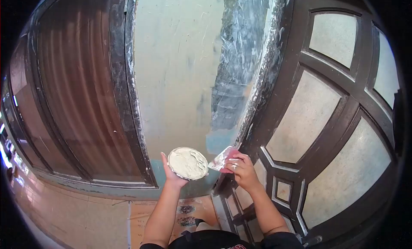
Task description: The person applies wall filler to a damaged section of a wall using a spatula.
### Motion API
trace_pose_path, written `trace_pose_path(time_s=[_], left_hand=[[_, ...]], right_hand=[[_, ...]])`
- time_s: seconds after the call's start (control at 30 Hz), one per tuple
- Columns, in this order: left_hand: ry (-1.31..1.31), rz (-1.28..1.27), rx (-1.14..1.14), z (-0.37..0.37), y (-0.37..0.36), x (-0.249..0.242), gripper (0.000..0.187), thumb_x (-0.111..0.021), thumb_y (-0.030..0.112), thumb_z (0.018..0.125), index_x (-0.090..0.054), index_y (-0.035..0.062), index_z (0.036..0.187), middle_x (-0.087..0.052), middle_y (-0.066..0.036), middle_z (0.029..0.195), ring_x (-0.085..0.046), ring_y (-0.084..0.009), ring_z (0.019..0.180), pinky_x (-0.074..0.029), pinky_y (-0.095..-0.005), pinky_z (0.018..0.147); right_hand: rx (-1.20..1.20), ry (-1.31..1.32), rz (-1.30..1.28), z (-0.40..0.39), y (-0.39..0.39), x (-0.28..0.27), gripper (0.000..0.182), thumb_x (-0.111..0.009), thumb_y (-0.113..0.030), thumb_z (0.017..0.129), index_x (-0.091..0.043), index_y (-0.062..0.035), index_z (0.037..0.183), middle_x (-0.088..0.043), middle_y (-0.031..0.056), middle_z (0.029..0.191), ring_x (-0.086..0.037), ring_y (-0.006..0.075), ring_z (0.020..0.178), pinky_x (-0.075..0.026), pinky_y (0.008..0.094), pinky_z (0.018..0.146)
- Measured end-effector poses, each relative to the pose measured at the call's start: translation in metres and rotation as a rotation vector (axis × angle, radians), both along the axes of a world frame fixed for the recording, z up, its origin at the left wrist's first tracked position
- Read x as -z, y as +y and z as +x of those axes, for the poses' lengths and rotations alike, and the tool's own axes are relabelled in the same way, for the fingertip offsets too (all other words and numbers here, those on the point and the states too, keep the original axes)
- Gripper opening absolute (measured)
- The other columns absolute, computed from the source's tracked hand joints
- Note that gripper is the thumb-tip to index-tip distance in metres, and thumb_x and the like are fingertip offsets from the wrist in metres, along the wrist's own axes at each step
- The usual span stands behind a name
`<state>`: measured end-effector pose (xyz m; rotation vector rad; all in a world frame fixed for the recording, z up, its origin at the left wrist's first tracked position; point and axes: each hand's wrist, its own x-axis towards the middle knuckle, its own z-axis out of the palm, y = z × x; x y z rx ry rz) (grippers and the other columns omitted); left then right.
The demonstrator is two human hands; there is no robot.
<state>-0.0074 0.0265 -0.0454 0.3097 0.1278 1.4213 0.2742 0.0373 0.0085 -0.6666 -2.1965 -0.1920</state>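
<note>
My left hand [172,175] holds up a round tub of off-white putty [187,163] from its left side and below, the thumb along its edge. The putty reaches close to the rim, its surface ridged. In my right hand [243,170] is a putty scraper [221,159] with a reddish grip, its blade smeared white. The blade's corner points left, right beside the tub's edge. White smudges show on the right fingers. Behind both hands stands a wall panel [171,77], pale and patchy, with a dark, white-streaked strip [240,56] along its right side.
A brown wooden door with pale panels [304,116] stands at the right. To the left is a dark-framed window with a brown curtain [77,90]. Cardboard [143,214] lies on the tiled floor [94,210] below me.
</note>
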Motion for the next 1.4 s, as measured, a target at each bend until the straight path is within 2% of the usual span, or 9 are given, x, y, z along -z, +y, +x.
trace_pose_path(time_s=[0.13, 0.17, 0.3, 0.37, 0.97, 1.1, 1.17, 1.3, 1.4], left_hand=[[0.013, -0.036, -0.040, 0.000, 0.000, 0.008, 0.109, -0.031, 0.092, 0.084, -0.046, 0.0060, 0.149, -0.047, -0.022, 0.152, -0.047, -0.0482, 0.136, -0.037, -0.0706, 0.109], [0.061, -0.072, -0.066, 0.003, -0.008, -0.003, 0.109, -0.031, 0.092, 0.085, -0.046, 0.0048, 0.149, -0.048, -0.023, 0.151, -0.047, -0.0467, 0.136, -0.037, -0.0669, 0.111], [0.086, -0.107, -0.085, 0.006, -0.010, -0.008, 0.110, -0.031, 0.092, 0.085, -0.046, 0.0041, 0.149, -0.048, -0.022, 0.152, -0.047, -0.0457, 0.136, -0.037, -0.0649, 0.112], [0.086, -0.111, -0.072, 0.006, -0.013, -0.009, 0.109, -0.031, 0.092, 0.085, -0.046, 0.0044, 0.149, -0.048, -0.022, 0.152, -0.047, -0.0457, 0.136, -0.037, -0.0646, 0.112], [0.105, -0.133, -0.072, 0.010, -0.021, 0.005, 0.110, -0.031, 0.093, 0.084, -0.048, 0.0053, 0.148, -0.052, -0.021, 0.148, -0.050, -0.0438, 0.134, -0.037, -0.0639, 0.112], [0.150, -0.170, -0.095, 0.014, -0.022, 0.006, 0.114, -0.029, 0.096, 0.081, -0.048, 0.0043, 0.147, -0.053, -0.022, 0.147, -0.051, -0.0447, 0.133, -0.039, -0.0654, 0.110], [0.147, -0.165, -0.091, 0.014, -0.021, 0.009, 0.114, -0.029, 0.096, 0.081, -0.048, 0.0044, 0.147, -0.052, -0.022, 0.147, -0.051, -0.0446, 0.133, -0.038, -0.0657, 0.110], [0.133, -0.132, -0.072, 0.013, -0.020, 0.012, 0.114, -0.030, 0.096, 0.080, -0.048, 0.0050, 0.147, -0.052, -0.021, 0.148, -0.050, -0.0443, 0.134, -0.038, -0.0660, 0.110], [0.146, -0.162, -0.096, 0.013, -0.017, 0.011, 0.114, -0.030, 0.096, 0.081, -0.048, 0.0048, 0.147, -0.052, -0.021, 0.147, -0.051, -0.0442, 0.133, -0.039, -0.0655, 0.109]], right_hand=[[-0.053, -0.005, -0.055, -0.009, -0.005, 0.000, 0.042, -0.065, 0.009, 0.069, -0.077, -0.0096, 0.104, -0.073, 0.0051, 0.112, -0.058, 0.0332, 0.118, -0.046, 0.0436, 0.105], [-0.062, 0.003, -0.070, -0.010, -0.005, 0.002, 0.042, -0.065, 0.009, 0.068, -0.077, -0.0096, 0.105, -0.073, 0.0051, 0.112, -0.058, 0.0334, 0.119, -0.046, 0.0436, 0.106], [-0.066, -0.006, -0.067, -0.015, -0.010, 0.003, 0.043, -0.065, 0.009, 0.068, -0.076, -0.0098, 0.105, -0.072, 0.0055, 0.111, -0.058, 0.0339, 0.119, -0.046, 0.0434, 0.106], [-0.079, -0.010, -0.100, -0.016, -0.012, 0.006, 0.041, -0.065, 0.007, 0.071, -0.075, -0.0112, 0.107, -0.072, 0.0045, 0.115, -0.058, 0.0335, 0.120, -0.047, 0.0433, 0.105], [-0.121, 0.091, -0.178, -0.020, -0.025, 0.025, 0.041, -0.062, 0.008, 0.073, -0.077, -0.0099, 0.107, -0.072, 0.0063, 0.113, -0.058, 0.0333, 0.118, -0.046, 0.0434, 0.105], [-0.129, 0.109, -0.187, -0.021, -0.026, 0.023, 0.041, -0.062, 0.007, 0.074, -0.077, -0.0101, 0.108, -0.072, 0.0060, 0.113, -0.058, 0.0331, 0.118, -0.046, 0.0432, 0.105], [-0.111, 0.125, -0.200, -0.022, -0.028, 0.021, 0.037, -0.064, 0.009, 0.075, -0.077, -0.0111, 0.103, -0.073, 0.0046, 0.111, -0.058, 0.0320, 0.117, -0.046, 0.0425, 0.104], [-0.086, 0.103, -0.172, -0.018, -0.022, 0.025, 0.038, -0.064, 0.005, 0.075, -0.077, -0.0108, 0.106, -0.072, 0.0050, 0.113, -0.058, 0.0325, 0.118, -0.046, 0.0421, 0.105], [-0.083, 0.084, -0.185, -0.019, -0.023, 0.025, 0.040, -0.064, 0.009, 0.073, -0.077, -0.0115, 0.105, -0.072, 0.0043, 0.114, -0.058, 0.0327, 0.116, -0.047, 0.0429, 0.104]])
